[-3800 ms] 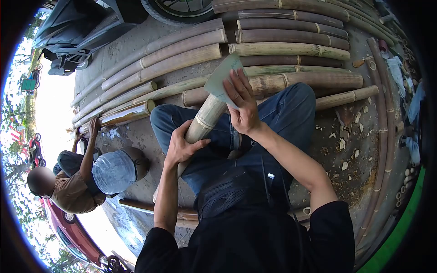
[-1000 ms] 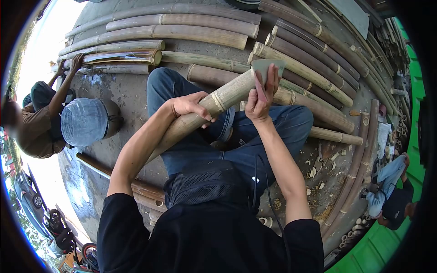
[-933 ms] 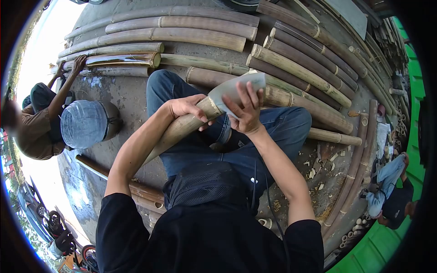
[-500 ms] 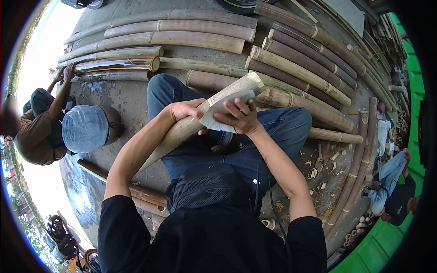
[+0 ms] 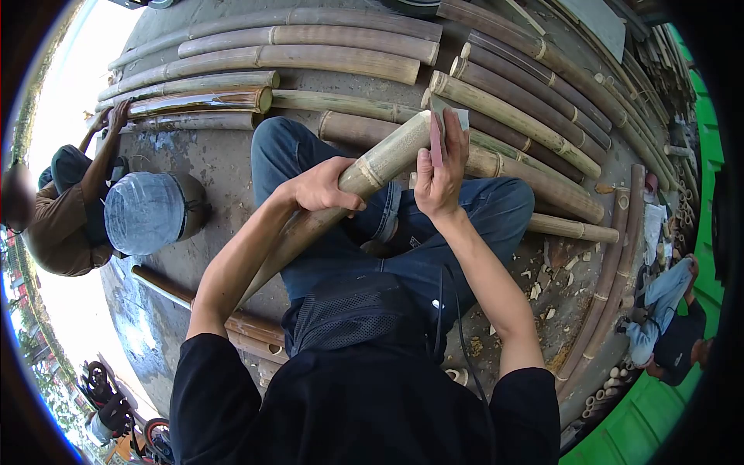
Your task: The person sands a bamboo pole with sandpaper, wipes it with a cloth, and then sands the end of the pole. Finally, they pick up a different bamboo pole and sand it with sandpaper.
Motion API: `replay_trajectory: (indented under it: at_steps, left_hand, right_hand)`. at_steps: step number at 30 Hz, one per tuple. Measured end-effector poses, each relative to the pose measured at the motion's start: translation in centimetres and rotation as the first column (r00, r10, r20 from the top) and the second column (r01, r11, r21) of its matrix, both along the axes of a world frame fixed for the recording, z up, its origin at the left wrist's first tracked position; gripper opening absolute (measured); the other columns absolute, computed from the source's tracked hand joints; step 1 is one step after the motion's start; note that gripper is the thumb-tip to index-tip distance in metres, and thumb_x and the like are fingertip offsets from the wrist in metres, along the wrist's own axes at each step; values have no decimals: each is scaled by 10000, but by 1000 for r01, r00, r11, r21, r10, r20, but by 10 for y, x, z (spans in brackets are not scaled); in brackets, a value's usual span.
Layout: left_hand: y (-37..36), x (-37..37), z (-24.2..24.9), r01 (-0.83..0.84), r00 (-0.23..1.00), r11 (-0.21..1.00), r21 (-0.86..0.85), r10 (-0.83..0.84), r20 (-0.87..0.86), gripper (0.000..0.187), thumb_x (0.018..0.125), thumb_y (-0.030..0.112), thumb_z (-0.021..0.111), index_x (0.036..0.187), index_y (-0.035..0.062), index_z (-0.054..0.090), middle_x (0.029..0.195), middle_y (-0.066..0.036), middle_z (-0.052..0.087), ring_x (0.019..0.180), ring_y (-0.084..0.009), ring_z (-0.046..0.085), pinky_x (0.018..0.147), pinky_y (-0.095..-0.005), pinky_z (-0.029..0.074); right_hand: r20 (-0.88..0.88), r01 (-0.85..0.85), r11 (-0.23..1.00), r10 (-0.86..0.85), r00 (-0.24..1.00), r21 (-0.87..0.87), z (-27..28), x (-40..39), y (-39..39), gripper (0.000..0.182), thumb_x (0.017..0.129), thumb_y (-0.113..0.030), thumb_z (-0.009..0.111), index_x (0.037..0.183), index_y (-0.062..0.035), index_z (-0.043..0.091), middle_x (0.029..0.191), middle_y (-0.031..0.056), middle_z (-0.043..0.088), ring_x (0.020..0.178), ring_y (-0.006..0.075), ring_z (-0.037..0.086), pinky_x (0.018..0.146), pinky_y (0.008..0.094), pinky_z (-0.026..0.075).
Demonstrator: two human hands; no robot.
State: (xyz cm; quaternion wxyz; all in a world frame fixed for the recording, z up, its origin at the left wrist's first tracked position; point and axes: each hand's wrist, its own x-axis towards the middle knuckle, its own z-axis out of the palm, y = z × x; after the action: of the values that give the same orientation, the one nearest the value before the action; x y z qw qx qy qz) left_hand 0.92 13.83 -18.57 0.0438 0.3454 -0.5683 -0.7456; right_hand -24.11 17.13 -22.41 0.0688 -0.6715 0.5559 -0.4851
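A long bamboo pole (image 5: 397, 150) lies slanted across my lap, its cut end up toward the right. My left hand (image 5: 328, 186) is wrapped round the pole just below a node ring. My right hand (image 5: 442, 180) is at the pole's cut end, pinching a folded sheet of sandpaper (image 5: 436, 142). A reddish face of the sheet shows toward me, and a pale part sticks out behind the fingers. The sheet is against or very close to the cut end; contact is partly hidden by the fingers.
Rows of bamboo poles (image 5: 341, 63) lie on the concrete floor ahead. At left, a person (image 5: 62, 213) reaches to a glossy wet bamboo pole (image 5: 194, 102) beside a plastic-wrapped bucket (image 5: 146, 213). Another person (image 5: 674, 333) sits at right by the green wall. Shavings (image 5: 536, 291) litter the floor.
My right hand has moved up and right from the pole's side to its cut end, turning the sandpaper on edge. My left hand keeps its grip on the pole.
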Motion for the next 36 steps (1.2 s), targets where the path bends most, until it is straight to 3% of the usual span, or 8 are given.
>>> replay_trajectory:
  at_steps: [1,3,8,18,21,23,29,36]
  left_hand:
    - [5,0,-3,1,1000,1000,-5,-1,-3,515,782,147,782,1226,-53,616,986,-143,728,805,-251,730,757,-376,595]
    - [18,-2,-9,-85,995,793,-604,99,-10,551,744,181,795,1206,-68,626,996,-163,746,874,-313,740,813,-403,586]
    - [26,-23,12,-11,915,787,-617,257,312,563,703,194,789,1149,-97,607,953,-318,705,953,-491,686,836,-480,554]
    - [44,-39,6,119,784,731,-672,346,516,662,730,270,797,1273,-35,574,997,-274,725,980,-474,703,876,-521,568]
    - [51,-45,3,87,790,703,-705,382,478,648,750,280,797,1272,-33,573,1009,-267,725,976,-475,701,867,-528,567]
    - [57,-42,-3,72,795,729,-681,370,480,682,764,293,801,1311,-40,568,1035,-263,721,1019,-456,702,918,-502,563]
    - [31,-7,-12,134,957,964,-230,-65,283,787,692,266,867,1345,-77,593,1175,-235,728,1141,-350,694,1019,-419,518]
    - [40,-10,-18,39,979,925,-377,39,198,774,662,226,836,1340,-58,591,1124,-231,734,1082,-344,709,978,-409,536]
  right_hand:
    - [-104,-60,998,63,993,27,-2,-13,5,455,1089,-272,481,1501,-132,612,1592,185,501,1524,400,390,1255,591,241]
    - [-299,-165,983,183,936,86,1,-43,5,465,1097,-301,480,1506,-117,604,1606,180,486,1512,401,410,1258,587,254]
    - [-346,-175,967,231,909,186,12,-15,33,468,1064,-278,543,1525,-216,598,1659,132,431,1559,335,347,1286,534,226]
    - [-353,-287,928,358,865,237,9,-2,30,433,1058,-286,556,1482,-244,635,1591,81,524,1534,328,390,1281,547,231]
    - [-364,-304,909,396,843,284,2,-19,22,430,1059,-286,556,1479,-241,635,1579,80,537,1530,325,393,1280,541,230]
    - [-305,-29,974,97,947,223,-12,-41,-1,410,1091,-295,490,1432,-165,676,1522,110,586,1492,344,437,1251,557,251]
    - [-402,-377,888,457,794,265,4,-24,40,410,1067,-329,543,1442,-231,674,1540,32,585,1506,273,436,1293,526,190]
    - [-338,-317,925,373,864,210,4,-11,42,394,1066,-291,541,1426,-220,684,1541,45,584,1528,303,394,1291,527,168]
